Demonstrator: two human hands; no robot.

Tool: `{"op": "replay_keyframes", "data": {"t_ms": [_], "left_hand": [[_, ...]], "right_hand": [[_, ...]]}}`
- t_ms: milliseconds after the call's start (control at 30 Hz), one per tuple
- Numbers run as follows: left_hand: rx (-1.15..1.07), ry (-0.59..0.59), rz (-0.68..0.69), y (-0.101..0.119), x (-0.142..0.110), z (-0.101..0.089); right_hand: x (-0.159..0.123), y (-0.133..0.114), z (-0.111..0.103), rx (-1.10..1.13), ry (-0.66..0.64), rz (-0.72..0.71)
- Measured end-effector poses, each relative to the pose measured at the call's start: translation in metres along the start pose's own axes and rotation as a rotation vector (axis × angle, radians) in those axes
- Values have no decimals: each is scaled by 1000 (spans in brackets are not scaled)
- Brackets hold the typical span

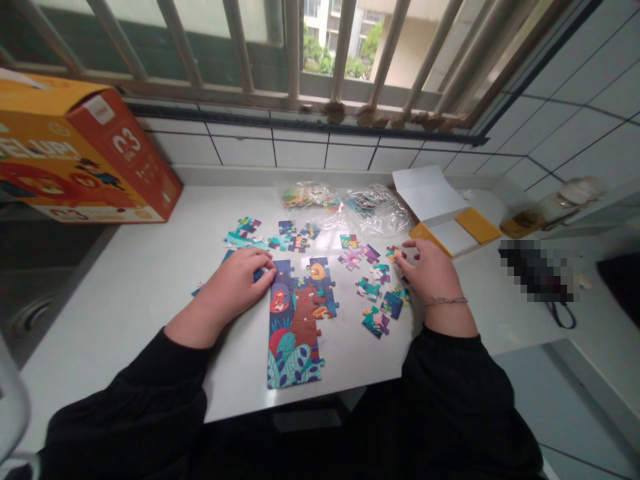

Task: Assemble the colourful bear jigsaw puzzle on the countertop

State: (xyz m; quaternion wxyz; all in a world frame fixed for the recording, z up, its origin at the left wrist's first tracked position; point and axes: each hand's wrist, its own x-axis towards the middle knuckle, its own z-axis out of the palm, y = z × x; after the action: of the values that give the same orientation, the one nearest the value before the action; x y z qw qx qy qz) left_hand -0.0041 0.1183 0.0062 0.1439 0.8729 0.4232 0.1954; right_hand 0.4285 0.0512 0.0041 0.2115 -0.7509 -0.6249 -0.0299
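Observation:
A partly joined jigsaw puzzle (303, 320) lies flat in front of me, showing a brown bear among blue leaves. Beside its upper left corner, my left hand (245, 275) rests with curled fingers around a dark blue puzzle piece (259, 274), mostly covered by the hand. To the right, my right hand (433, 270) has thumb and forefinger at an orange puzzle piece (394, 254) near the table. Loose teal and purple pieces (369, 289) are scattered between the puzzle and this hand. More loose pieces (245, 239) lie beyond my left hand.
Two clear plastic bags of pieces (313, 197) lie at the back of the white counter (225, 383). An opened yellow and white box (450, 227) stands back right, near a bottle (555, 207). A large orange box (100, 153) stands back left, beside a sink (45, 293).

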Motion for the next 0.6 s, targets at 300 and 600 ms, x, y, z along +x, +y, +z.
{"op": "replay_keyframes", "data": {"t_ms": [300, 600], "left_hand": [[-21, -22, 31, 5, 0, -2], [-162, -65, 189, 26, -1, -4]], "right_hand": [[1, 2, 5, 63, -161, 66], [1, 20, 16, 184, -211, 143]]}}
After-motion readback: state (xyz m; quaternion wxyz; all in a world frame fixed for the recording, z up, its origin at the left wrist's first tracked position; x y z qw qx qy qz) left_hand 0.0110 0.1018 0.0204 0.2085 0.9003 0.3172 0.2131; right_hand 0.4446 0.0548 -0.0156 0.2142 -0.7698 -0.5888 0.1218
